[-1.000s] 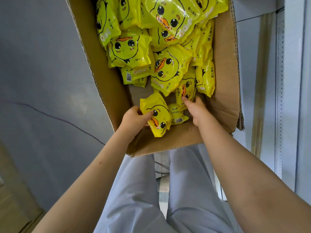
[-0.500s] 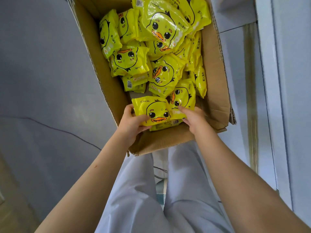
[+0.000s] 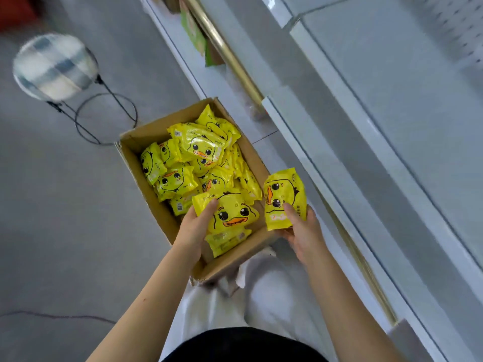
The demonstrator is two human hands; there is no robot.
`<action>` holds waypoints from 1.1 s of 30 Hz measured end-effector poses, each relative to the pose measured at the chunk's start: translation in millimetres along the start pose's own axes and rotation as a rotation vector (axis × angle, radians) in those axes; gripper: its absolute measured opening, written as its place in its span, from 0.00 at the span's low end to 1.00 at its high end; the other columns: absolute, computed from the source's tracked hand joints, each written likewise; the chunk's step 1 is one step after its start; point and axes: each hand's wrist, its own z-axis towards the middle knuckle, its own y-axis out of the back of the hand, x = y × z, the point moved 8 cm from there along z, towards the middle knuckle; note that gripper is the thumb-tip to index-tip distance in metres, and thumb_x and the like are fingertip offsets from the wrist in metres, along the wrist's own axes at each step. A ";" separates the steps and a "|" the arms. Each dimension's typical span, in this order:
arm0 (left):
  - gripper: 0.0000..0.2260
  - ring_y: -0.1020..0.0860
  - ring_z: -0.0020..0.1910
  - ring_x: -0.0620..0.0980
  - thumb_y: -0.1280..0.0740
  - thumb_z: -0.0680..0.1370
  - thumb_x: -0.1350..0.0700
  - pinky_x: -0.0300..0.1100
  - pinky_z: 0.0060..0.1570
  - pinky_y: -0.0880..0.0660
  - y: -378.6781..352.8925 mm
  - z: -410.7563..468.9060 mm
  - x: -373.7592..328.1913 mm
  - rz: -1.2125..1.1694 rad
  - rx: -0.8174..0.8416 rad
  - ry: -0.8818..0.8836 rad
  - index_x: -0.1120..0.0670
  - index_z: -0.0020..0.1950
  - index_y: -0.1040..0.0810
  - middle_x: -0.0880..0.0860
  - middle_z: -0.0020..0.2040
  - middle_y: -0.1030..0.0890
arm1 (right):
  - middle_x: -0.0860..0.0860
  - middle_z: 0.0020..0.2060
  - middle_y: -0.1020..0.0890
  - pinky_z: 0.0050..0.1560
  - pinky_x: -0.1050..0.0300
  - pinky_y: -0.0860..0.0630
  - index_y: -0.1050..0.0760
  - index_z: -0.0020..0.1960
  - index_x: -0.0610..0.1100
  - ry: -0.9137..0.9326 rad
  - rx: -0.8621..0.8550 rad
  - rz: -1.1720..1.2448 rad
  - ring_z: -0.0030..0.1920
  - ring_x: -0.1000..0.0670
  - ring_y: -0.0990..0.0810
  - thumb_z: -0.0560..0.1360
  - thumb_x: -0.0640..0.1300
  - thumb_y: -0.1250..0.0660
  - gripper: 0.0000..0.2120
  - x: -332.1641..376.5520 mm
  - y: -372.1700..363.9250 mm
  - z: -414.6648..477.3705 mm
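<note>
An open cardboard box (image 3: 146, 188) on the grey floor holds several yellow packets printed with a cartoon duck (image 3: 177, 180). My left hand (image 3: 194, 228) grips one duck packet (image 3: 230, 214) above the box's near end, thumb on its top left corner; a second packet (image 3: 226, 239) shows just under it. My right hand (image 3: 304, 231) holds another duck packet (image 3: 283, 197) upright, just outside the box's right wall, thumb across its front.
A white shelving unit (image 3: 366, 142) with a brass-coloured rail (image 3: 224, 50) runs along the right. A green packet (image 3: 194, 32) lies on its low shelf. A round stool on a black wire frame (image 3: 56, 66) stands on the floor at upper left. My legs are below the box.
Both hands have risen from the box, each with a packet; the right one has swung out past the box's right wall. The view has pulled back and up, showing the shelf and stool.
</note>
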 end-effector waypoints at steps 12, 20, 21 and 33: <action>0.06 0.17 0.42 0.47 0.30 0.74 0.53 0.36 0.36 0.23 -179.9 -88.3 -101.3 0.162 0.278 -0.380 0.50 0.50 0.21 0.49 0.44 0.15 | 0.48 0.46 0.15 0.36 0.53 0.20 0.21 0.55 0.48 0.482 -0.032 -0.035 0.45 0.47 0.16 0.78 0.43 0.35 0.08 164.4 125.2 -90.8; 0.05 0.17 0.40 0.42 0.30 0.74 0.56 0.31 0.34 0.25 -310.5 -150.3 -83.7 0.235 0.486 -0.516 0.51 0.49 0.20 0.46 0.41 0.15 | 0.50 0.46 0.15 0.42 0.55 0.20 0.22 0.52 0.50 0.598 -0.196 -0.042 0.46 0.50 0.16 0.76 0.46 0.32 0.06 194.4 269.9 -134.7; 0.05 0.17 0.39 0.42 0.30 0.74 0.56 0.31 0.33 0.25 -324.7 -156.9 -80.3 0.241 0.512 -0.528 0.51 0.49 0.20 0.46 0.40 0.15 | 0.51 0.46 0.15 0.45 0.53 0.20 0.22 0.52 0.50 0.612 -0.219 -0.047 0.47 0.49 0.16 0.76 0.45 0.32 0.05 196.6 284.6 -137.7; 0.07 0.19 0.45 0.48 0.29 0.73 0.57 0.40 0.40 0.25 -450.8 -177.2 -91.9 0.487 0.755 -0.566 0.49 0.49 0.20 0.49 0.44 0.16 | 0.60 0.44 0.17 0.37 0.55 0.21 0.21 0.47 0.58 0.658 -0.454 -0.140 0.46 0.53 0.18 0.74 0.40 0.30 0.12 239.4 374.6 -147.2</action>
